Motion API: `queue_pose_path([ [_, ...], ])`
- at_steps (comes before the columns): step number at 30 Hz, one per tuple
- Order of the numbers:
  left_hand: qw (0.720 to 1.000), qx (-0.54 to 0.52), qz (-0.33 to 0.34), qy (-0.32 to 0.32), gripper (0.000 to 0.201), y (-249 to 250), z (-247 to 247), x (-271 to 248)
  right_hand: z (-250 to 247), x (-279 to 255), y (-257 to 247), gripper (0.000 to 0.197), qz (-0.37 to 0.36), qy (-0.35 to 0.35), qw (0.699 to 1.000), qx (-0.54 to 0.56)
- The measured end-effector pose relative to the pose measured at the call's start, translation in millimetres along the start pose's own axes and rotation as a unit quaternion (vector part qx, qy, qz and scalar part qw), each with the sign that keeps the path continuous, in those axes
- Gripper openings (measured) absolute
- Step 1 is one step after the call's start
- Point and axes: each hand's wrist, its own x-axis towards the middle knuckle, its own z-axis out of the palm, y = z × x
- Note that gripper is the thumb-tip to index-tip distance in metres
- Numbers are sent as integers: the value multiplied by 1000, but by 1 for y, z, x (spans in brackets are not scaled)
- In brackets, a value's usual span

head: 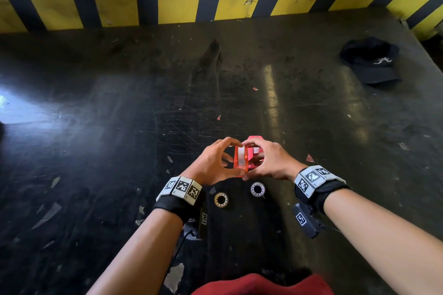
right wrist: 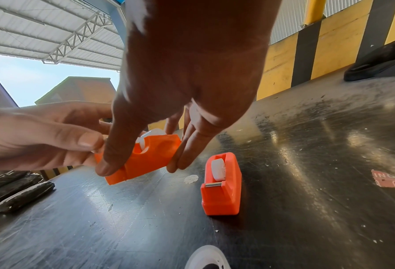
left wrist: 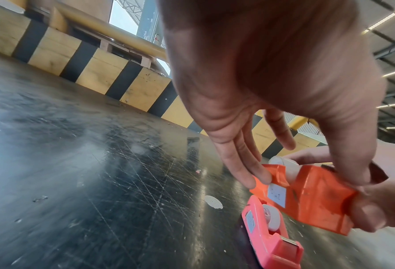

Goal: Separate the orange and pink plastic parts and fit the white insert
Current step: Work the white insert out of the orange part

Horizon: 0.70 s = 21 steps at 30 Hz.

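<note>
Head view shows both hands meeting just below the middle of the frame, lifted above the scratched black table [head: 96, 127]. Left hand [head: 213, 163] and right hand [head: 268, 160] each pinch the orange part [head: 241, 163] between thumb and fingers, with the white insert [head: 241, 154] seated in its slot. Pink part [head: 254, 151] stands on the table just right of it, apart. Two tape rolls [head: 221, 199] lie nearer the wrists; a black cap [head: 371, 60] sits upper right.

Open table [head: 96, 151] lies left and ahead (two tape rolls [head: 221, 199] sit just below the wrists).
</note>
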Motion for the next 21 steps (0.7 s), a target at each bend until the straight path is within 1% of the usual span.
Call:
queue_pose_path([
  [4,1000,-10,-3,-17,76,1,-3,0,0,-1,-2,96,8,-8,1000,-10],
  [10,998,-1,-16,-54,104,-2,-3,4,0,-2,-4,104,16,-33,999,-32],
  [13,998,6,-17,-63,109,-7,0,7,-1,-1,-1,112,20,-39,999,-30],
  [15,998,4,-18,-57,110,-10,2,9,-2,0,1,113,21,-48,998,-18],
  [18,999,16,-20,-41,116,-17,2,15,-6,4,5,108,18,-52,998,5],
  [19,999,23,-24,-39,118,-19,0,18,-8,7,7,103,14,-33,999,-13],
  [21,998,41,-42,-37,120,-24,-3,27,-14,14,13,91,8,18,996,-82],
])
